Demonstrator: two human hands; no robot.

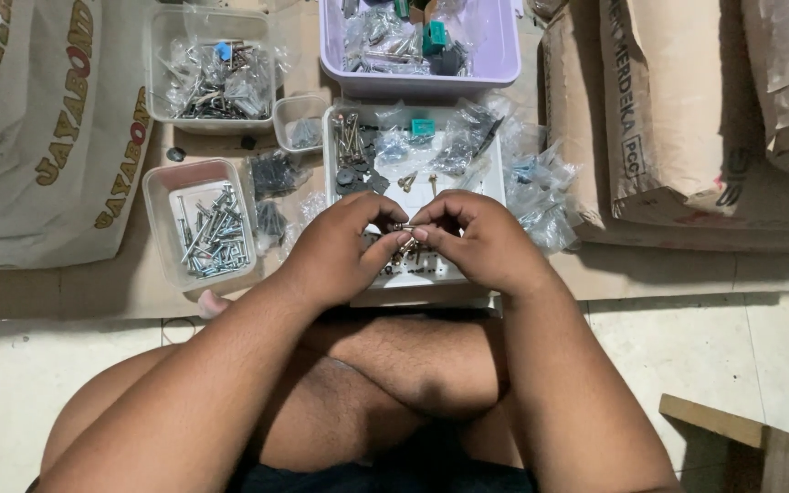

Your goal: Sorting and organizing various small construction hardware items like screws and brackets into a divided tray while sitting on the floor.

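My left hand (335,248) and my right hand (481,239) meet fingertip to fingertip over a white tray (495,173). Between the fingertips they pinch a small metal screw (404,226). The tray holds loose screws, dark washers, brass bits and small plastic bags. My crossed bare legs lie below the hands, near the tray's front edge.
A clear tub of long screws (207,228) stands left of the tray. Behind it are a clear tub of bagged screws (214,78), a small clear cup (299,123) and a lilac bin (495,55). Paper sacks (687,110) lie right, woven sacks (38,128) left. A wooden piece (760,443) sits bottom right.
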